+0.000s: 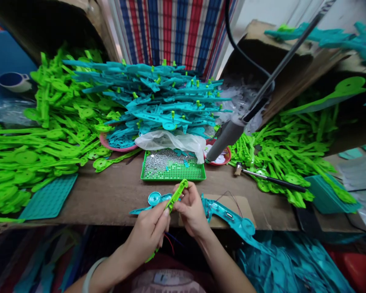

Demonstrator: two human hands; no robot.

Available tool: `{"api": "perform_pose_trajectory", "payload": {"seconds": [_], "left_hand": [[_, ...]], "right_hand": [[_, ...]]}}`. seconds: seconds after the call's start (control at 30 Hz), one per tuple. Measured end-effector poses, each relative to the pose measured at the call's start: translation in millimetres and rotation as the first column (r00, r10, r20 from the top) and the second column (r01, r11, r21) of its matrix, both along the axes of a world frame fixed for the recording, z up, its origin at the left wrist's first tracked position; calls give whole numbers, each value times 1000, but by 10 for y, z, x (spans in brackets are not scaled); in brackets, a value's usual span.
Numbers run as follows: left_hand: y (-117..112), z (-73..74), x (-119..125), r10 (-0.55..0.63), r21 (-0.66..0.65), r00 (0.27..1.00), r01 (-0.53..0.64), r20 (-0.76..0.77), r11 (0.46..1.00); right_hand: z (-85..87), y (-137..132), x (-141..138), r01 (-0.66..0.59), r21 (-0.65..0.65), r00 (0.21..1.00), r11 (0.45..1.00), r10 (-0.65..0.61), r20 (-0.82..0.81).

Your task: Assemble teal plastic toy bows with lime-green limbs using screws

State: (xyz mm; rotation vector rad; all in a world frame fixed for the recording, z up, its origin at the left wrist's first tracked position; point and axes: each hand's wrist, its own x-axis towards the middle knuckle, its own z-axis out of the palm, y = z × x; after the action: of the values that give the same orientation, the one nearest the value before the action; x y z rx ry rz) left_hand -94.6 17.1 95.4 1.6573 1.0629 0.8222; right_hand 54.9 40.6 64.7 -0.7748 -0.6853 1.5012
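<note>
A long lime-green plastic part (176, 197) is held tilted above the table's front edge. My left hand (151, 223) is closed round its middle, and its lower end shows below that hand. The fingers of my right hand (191, 209) are closed at the upper end of the same part; whether they also pinch something small is hidden. Beneath and behind my hands lies a blue bow-shaped plastic piece (232, 219) with thin wires, partly on a piece of cardboard (247, 205). A red and a blue wire hang under my left hand.
A green tray (173, 175) holds many small silvery pieces. Blue parts (158, 97) are heaped behind it, green parts (57, 114) at left and more green parts (280, 150) at right. A hammer (271, 179) lies right; a grey electric screwdriver (227, 138) hangs above a red basket (225, 156).
</note>
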Motion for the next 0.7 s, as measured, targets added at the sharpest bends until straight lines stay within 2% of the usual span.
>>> {"api": "perform_pose_trajectory", "payload": {"seconds": [0.1, 0.27, 0.33, 0.43, 0.5, 0.6, 0.67, 0.7], "left_hand": [[-34, -4, -51, -31, -42, 1000, 31, 1, 999], [-52, -29, -124, -18, 91, 998, 23, -62, 996], [-14, -27, -180, 3, 108, 997, 5, -74, 994], [112, 36, -351, 1, 124, 994, 13, -113, 992], [226, 103, -514, -11, 154, 987, 37, -161, 987], [393, 161, -768, -36, 110, 980, 58, -195, 992], [468, 133, -915, 37, 21, 989, -34, -141, 999], [488, 95, -977, 126, -30, 988, -129, -86, 991]], "right_hand": [[-18, -26, -34, -92, -64, 996, 994, 92, -4], [-24, -6, -83, -94, 13, 990, 996, 92, 105], [27, 42, -87, -96, 1, 984, 995, 95, 153], [246, 200, -93, -161, 9, 952, 987, 153, 265], [470, 378, -152, -239, 91, 910, 967, 190, 368], [758, 719, -368, -397, 227, 808, 889, 222, 545], [817, 900, -529, -471, 261, 773, 842, 252, 583], [793, 945, -584, -473, 262, 770, 841, 250, 587]]}}
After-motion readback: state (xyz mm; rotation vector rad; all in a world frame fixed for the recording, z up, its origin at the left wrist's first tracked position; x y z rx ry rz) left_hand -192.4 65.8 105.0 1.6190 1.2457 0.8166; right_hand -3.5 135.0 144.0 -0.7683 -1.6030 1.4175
